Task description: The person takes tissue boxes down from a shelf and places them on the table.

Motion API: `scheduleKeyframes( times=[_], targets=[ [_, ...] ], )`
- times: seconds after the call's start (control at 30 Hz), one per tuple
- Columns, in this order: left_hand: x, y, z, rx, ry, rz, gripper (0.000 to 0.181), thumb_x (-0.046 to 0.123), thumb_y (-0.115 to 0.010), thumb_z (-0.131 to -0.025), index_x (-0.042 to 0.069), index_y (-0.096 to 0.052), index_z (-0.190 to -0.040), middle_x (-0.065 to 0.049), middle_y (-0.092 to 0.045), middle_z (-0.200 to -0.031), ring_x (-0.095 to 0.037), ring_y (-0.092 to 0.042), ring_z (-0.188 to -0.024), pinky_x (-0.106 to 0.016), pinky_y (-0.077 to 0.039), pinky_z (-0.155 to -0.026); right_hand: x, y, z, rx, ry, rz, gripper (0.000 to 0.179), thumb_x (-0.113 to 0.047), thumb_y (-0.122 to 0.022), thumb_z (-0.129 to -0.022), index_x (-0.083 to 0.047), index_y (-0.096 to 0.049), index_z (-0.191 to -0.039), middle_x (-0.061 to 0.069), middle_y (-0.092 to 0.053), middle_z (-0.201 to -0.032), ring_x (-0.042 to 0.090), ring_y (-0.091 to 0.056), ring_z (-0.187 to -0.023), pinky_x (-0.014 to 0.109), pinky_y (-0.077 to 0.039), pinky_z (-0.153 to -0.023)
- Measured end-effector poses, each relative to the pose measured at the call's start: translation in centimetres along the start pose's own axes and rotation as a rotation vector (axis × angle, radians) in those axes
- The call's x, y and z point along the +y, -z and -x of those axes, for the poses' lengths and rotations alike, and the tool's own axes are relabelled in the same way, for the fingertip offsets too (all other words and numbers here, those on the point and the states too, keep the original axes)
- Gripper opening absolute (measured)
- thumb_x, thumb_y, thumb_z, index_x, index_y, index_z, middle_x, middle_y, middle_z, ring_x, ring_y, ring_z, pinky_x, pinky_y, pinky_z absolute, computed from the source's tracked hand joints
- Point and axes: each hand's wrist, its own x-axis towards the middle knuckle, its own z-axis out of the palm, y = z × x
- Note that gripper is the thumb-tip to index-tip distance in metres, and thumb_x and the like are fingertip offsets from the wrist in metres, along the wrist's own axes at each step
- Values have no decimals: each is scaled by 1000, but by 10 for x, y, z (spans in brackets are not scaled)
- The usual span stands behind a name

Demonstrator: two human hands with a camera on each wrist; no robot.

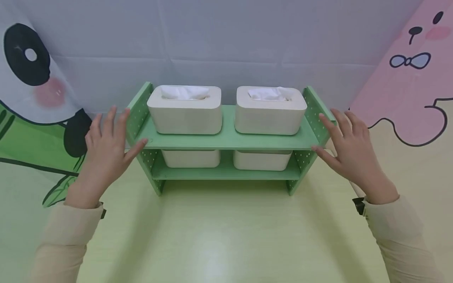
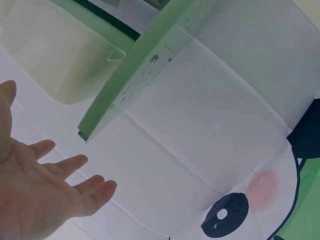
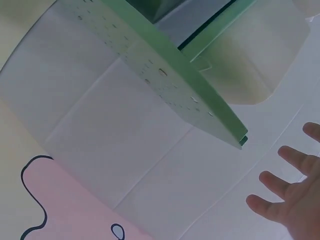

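Note:
A green two-tier shelf with pegboard-like side panels stands on the table. Two white tissue boxes, a left one and a right one, sit on its upper tier with tissue showing at the top slots. My left hand, fingers spread, is beside the left side panel and holds nothing. On the other side, my right hand has its fingers spread by the right side panel, also holding nothing. Both wrist views show the hands apart from the panels.
Two more white boxes, one at left and one at right, stand on the lower tier, their tops hidden. A pale curtain hangs behind the shelf, with cartoon prints at both sides. The pale tabletop extends in front.

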Motion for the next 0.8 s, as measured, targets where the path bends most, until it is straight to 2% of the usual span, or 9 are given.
scheduleKeyframes(
  times=[0.2,0.33,0.47,0.6,0.8],
  targets=[
    [-1,4,-18,30,0,-21,70,33,-55,-90,6,-18,-143,-25,-22,-145,-48,-14,-132,-70,-21,-91,-1,2,-30,-63,25,-20,77,-66,-26,-88,-10,-33,-141,20,-32,-140,45,-28,-125,61,-23,-98],
    [-3,5,-28,3,34,-14,65,35,-46,-94,5,-18,-144,-23,-22,-147,-46,-15,-133,-70,-21,-93,-1,0,-47,-92,20,-29,69,-54,-45,-88,-12,-32,-141,18,-33,-141,45,-27,-127,62,-24,-99],
    [-5,5,-38,-33,72,0,63,36,-40,-96,4,-17,-145,-23,-21,-148,-46,-16,-133,-70,-19,-96,0,-3,-65,-168,-1,-42,68,-38,-58,-86,-12,-30,-142,17,-32,-143,46,-26,-129,63,-21,-102],
    [-9,4,-45,-59,79,16,61,34,-36,-97,1,-18,-145,-25,-22,-147,-47,-18,-132,-70,-18,-98,2,-8,-82,-273,-31,-56,67,-41,-53,-89,-14,-27,-144,17,-29,-146,46,-23,-132,64,-18,-104],
    [-14,-1,-54,-53,41,22,56,27,-38,-97,-3,-25,-142,-29,-31,-141,-50,-26,-127,-63,-21,-102,9,-15,-101,-406,-63,-88,71,-52,-45,-89,-17,-22,-145,14,-22,-150,45,-17,-135,64,-14,-105]
  ],
)
